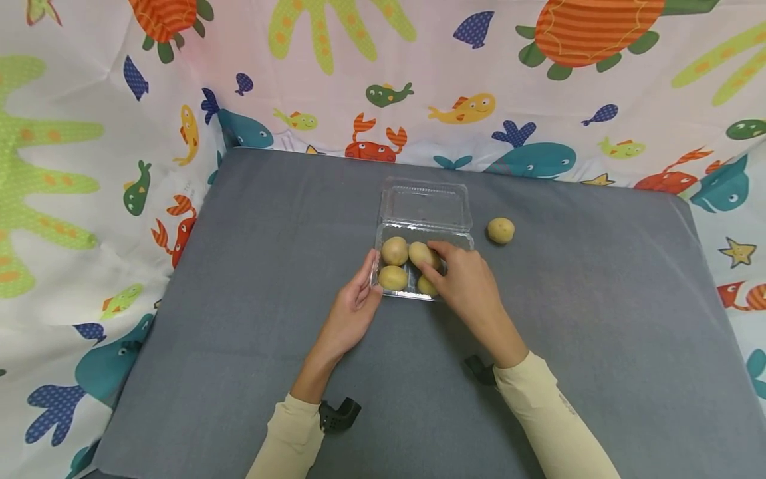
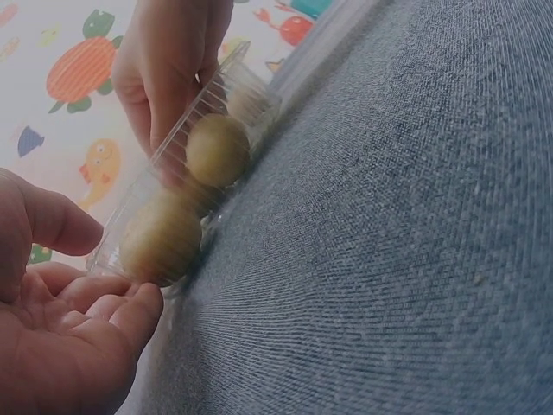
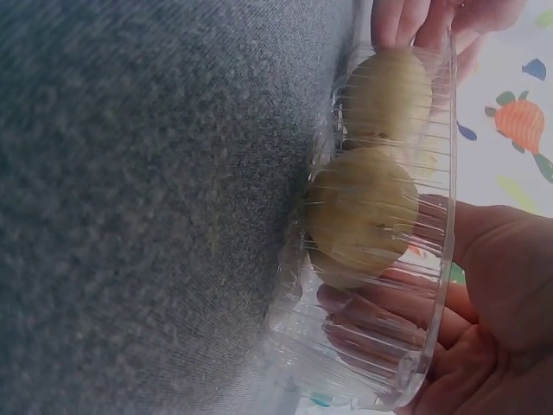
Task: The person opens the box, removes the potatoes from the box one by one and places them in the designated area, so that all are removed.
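Note:
A transparent plastic clamshell box [image 1: 409, 294] lies on the cloth with its lid [image 1: 425, 205] folded back. Several small yellow potatoes sit inside, among them a back-left potato [image 1: 395, 251] and a front-left potato [image 1: 393, 278]. My left hand [image 1: 350, 316] holds the box by its left side, thumb by the near corner. Over the box's right half, my right hand [image 1: 473, 289] pinches a potato [image 1: 421, 254] between thumb and fingers. Partly under that hand shows a front-right potato [image 1: 427, 286]. In the right wrist view, potatoes [image 3: 363, 207] press near the ribbed wall.
One loose potato [image 1: 500, 230] lies on the grey cloth [image 1: 598, 319], just right of the box. A curtain [image 1: 335, 93] printed with sea animals borders the table at the back and sides.

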Available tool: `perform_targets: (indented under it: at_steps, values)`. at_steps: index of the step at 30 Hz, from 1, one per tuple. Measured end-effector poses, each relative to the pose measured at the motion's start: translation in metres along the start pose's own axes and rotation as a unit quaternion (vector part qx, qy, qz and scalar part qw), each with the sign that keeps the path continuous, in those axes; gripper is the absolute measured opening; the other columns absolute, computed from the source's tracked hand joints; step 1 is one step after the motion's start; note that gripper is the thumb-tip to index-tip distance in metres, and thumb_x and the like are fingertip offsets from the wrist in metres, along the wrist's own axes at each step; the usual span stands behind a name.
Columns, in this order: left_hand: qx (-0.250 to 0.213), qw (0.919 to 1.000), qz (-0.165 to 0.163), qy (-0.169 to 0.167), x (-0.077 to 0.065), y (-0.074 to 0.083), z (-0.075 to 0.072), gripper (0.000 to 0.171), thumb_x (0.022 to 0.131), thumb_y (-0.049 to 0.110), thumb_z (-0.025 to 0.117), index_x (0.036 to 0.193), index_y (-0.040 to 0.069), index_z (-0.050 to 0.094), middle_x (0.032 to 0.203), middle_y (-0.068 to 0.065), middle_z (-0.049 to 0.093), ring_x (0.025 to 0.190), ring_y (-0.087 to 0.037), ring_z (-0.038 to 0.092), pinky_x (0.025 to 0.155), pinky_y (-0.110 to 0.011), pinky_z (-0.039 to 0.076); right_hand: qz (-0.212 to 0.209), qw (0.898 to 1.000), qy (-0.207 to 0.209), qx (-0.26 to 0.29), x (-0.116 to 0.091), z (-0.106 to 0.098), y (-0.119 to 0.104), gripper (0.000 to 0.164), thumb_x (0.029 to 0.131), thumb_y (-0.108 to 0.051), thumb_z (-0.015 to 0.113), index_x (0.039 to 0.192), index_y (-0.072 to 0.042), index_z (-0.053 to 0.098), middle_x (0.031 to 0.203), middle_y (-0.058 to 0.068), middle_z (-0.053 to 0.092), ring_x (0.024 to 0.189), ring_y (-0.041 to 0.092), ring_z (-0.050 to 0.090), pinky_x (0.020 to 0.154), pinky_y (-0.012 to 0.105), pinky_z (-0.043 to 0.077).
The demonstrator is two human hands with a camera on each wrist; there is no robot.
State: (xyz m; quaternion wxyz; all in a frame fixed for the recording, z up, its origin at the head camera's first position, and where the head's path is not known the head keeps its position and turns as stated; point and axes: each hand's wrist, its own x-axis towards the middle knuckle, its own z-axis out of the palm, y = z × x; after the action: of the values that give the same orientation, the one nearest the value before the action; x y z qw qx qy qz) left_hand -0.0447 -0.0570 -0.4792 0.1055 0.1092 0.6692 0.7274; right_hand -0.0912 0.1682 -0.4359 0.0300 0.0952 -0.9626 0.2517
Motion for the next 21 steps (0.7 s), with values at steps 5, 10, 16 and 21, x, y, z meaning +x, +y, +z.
perform_targets:
  at_steps: [5,10,16,21]
  values:
    - [0.000,1.0000,-0.002,-0.001,-0.0007,0.0012,-0.0004,0.065,0.112,0.002,0.046,0.170,0.008,0.016,0.175,-0.004,0.019,0.159,-0.012,0.021,0.123,-0.030,0.029,0.002,1.000,-0.004,-0.002,0.0008,0.0000,0.0000,0.042,0.096,-0.031,0.081,0.130,-0.007,0.075,0.104,0.018,0.078,0.069,0.030,0.069,0.060,0.050,0.058]
    - [-0.002,1.0000,-0.006,-0.001,-0.0008,0.0020,0.0000,0.065,0.112,0.003,0.046,0.170,0.009,0.016,0.175,-0.003,0.019,0.159,-0.011,0.021,0.123,-0.030,0.029,0.004,1.000,-0.006,0.001,0.0007,0.0008,0.0012,0.042,0.095,-0.031,0.082,0.129,-0.008,0.075,0.106,0.018,0.078,0.071,0.033,0.070,0.062,0.052,0.058]
    - [0.003,1.0000,-0.001,0.000,-0.0005,0.0014,0.0000,0.065,0.112,0.002,0.046,0.169,0.008,0.017,0.175,-0.006,0.019,0.159,-0.014,0.021,0.123,-0.032,0.029,-0.003,1.000,0.003,0.008,0.0011,0.0029,0.0024,0.041,0.093,-0.027,0.083,0.127,-0.007,0.076,0.109,0.017,0.079,0.070,0.032,0.071,0.061,0.051,0.057]
    - [0.004,1.0000,-0.003,-0.001,-0.0003,0.0017,0.0000,0.064,0.112,0.003,0.046,0.169,0.008,0.017,0.175,-0.005,0.019,0.159,-0.011,0.021,0.123,-0.029,0.028,-0.007,1.000,0.010,0.015,0.0014,0.0037,0.0027,0.039,0.092,-0.025,0.084,0.126,-0.006,0.076,0.110,0.016,0.079,0.067,0.030,0.068,0.061,0.050,0.057]
